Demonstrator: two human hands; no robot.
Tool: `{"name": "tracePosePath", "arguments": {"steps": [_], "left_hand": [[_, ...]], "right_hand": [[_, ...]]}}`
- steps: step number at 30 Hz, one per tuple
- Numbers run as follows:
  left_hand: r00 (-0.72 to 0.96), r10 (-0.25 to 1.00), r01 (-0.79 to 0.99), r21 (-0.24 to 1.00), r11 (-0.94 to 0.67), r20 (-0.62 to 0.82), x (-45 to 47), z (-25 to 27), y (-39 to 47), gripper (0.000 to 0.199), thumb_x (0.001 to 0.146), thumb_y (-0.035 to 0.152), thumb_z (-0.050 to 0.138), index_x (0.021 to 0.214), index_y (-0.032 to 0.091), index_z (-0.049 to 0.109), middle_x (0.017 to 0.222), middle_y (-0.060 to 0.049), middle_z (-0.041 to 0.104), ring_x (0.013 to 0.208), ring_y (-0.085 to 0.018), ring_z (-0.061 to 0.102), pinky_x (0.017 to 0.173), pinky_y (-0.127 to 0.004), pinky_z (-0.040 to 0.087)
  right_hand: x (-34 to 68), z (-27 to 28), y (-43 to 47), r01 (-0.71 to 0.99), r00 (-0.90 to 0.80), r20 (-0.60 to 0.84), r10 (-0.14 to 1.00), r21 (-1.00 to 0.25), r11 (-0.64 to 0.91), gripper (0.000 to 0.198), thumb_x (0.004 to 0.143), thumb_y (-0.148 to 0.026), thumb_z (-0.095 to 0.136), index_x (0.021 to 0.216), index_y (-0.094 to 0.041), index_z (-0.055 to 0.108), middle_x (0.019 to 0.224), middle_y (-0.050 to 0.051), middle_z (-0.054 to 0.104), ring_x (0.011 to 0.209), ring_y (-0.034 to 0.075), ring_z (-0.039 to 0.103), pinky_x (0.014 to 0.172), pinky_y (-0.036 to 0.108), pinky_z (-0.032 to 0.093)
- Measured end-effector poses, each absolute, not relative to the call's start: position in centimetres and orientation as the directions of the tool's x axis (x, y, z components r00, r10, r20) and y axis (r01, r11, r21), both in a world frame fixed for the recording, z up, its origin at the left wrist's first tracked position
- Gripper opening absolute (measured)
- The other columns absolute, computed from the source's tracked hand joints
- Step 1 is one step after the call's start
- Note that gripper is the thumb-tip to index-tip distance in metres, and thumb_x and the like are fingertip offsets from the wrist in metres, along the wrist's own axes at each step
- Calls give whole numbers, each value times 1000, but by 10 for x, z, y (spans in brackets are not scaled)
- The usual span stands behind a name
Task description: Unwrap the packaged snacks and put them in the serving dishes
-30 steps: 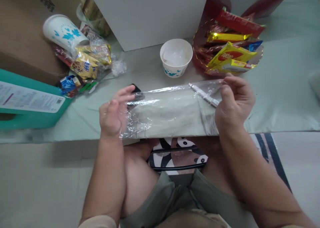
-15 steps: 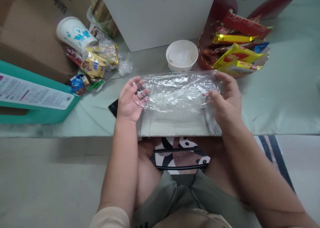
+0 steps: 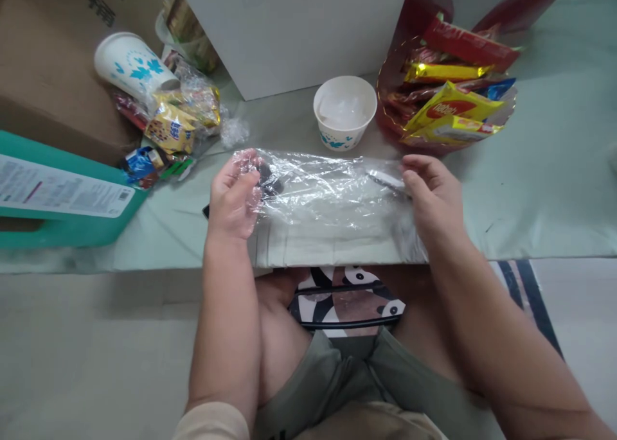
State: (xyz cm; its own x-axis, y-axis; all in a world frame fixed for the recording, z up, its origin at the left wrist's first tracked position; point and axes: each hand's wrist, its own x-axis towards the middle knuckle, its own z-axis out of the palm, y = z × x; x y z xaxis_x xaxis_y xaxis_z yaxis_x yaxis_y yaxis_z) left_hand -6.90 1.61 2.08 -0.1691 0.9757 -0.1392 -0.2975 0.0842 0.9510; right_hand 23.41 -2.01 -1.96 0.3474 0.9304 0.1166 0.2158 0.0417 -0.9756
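Table under pale green cloth (image 3: 554, 189): bears the whole arrangement; the dial centres on the clear, crinkled plastic film (image 3: 332, 196).
Large white flat-sided box (image 3: 299, 35): 12 o'clock, set back, presumably to spare room for the hands.
Red gilt-rimmed bowl (image 3: 385, 122): 2 o'clock; gathers the coloured snack packets (image 3: 450, 109) in one heap.
Film: spans the hands over the table's near part; likely drawn out so that it spreads.
Left bare hand (image 3: 234, 199): 9 o'clock, thumb and fingers closed on one end.
Right bare hand (image 3: 436, 196): 3 o'clock, pinching the other end, apparently as counterhold.
White paper cup with blue leaves (image 3: 340, 138): upright, 12 o'clock, just beyond the film.
Slim pale stick-like object (image 3: 383, 179): 3 o'clock, seen through the film; identity unclear.
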Motion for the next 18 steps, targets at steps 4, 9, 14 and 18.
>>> {"name": "tracePosePath", "arguments": {"steps": [4, 9, 14, 18], "left_hand": [[-185, 976, -264, 962, 67, -118, -65, 25, 18, 27, 66, 24, 87, 91, 26, 78, 91, 1, 72, 44, -1, 41, 33, -17, 24], [-193, 974, -269, 961, 66, -121, -67, 29, 20, 25, 68, 22, 85, 92, 28, 79, 93, 2, 73, 42, 0, 34, 33, -18, 18], [-152, 969, -338, 932, 132, -192, -71, 37, 16, 19, 68, 18, 80, 86, 26, 79, 85, 2, 72, 41, 0, 26, 33, -16, 11], [-98, 965, -382, 905, 188, -241, -73, 41, 13, 17, 70, 16, 78, 84, 25, 78, 80, 3, 71, 40, 0, 28, 32, -14, 16]], "right_hand": [[232, -22, -24, 369, 256, 155, 954, -928, 51, 47, 78, -33, 77, 122, -28, 60, 98, 2, 72, 85, 18, 65, 75, 35, 54], [231, -26, -21, 324, 253, 202, 946, -939, 114, 32, 82, -28, 73, 113, -28, 65, 82, -2, 64, 74, 16, 60, 74, 34, 54], [228, -27, -20, 25, 317, 180, 931, -983, 181, 19, 87, -31, 69, 106, -28, 66, 84, -3, 57, 75, 12, 59, 76, 30, 57], [222, -21, -21, -134, 327, 101, 940, -979, 152, 20, 85, -33, 72, 102, -28, 62, 91, -2, 56, 87, 14, 67, 75, 31, 62]]}}
